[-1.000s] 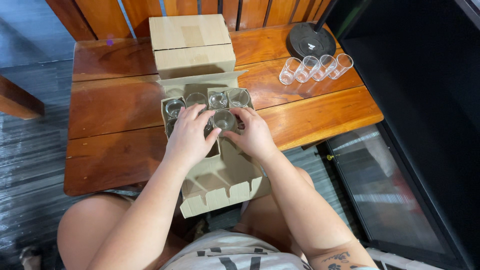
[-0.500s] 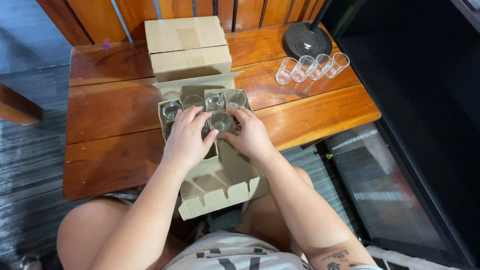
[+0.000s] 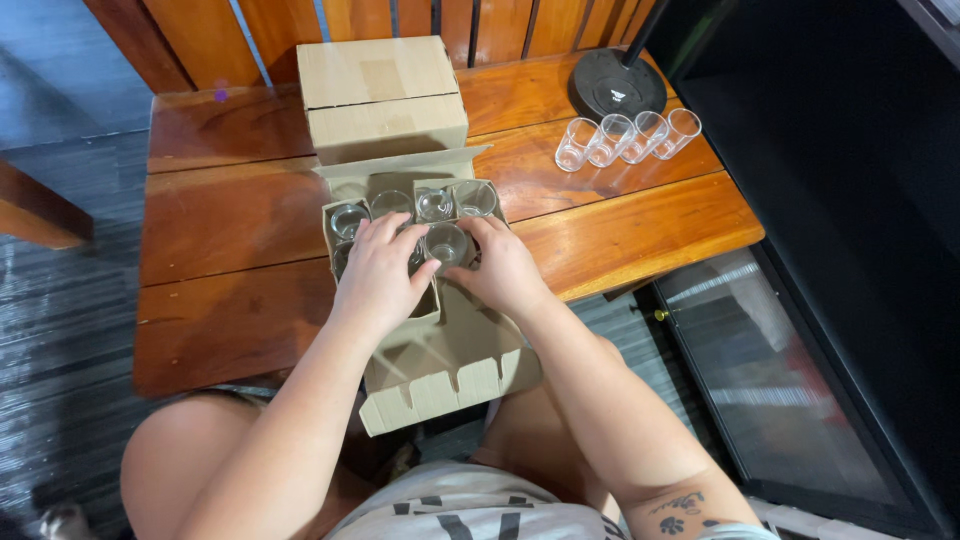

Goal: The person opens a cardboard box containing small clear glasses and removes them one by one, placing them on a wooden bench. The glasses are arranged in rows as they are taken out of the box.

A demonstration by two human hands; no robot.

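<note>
A closed cardboard box (image 3: 380, 95) sits at the rear of the wooden bench (image 3: 220, 220). Four clear empty glasses (image 3: 628, 138) lie in a touching row at the right rear. A round black base (image 3: 617, 85) with an upright pole stands just behind them.

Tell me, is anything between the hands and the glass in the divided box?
Nothing visible. The left hand and the right hand already touch the glass, which sits in the open cardboard box.
</note>
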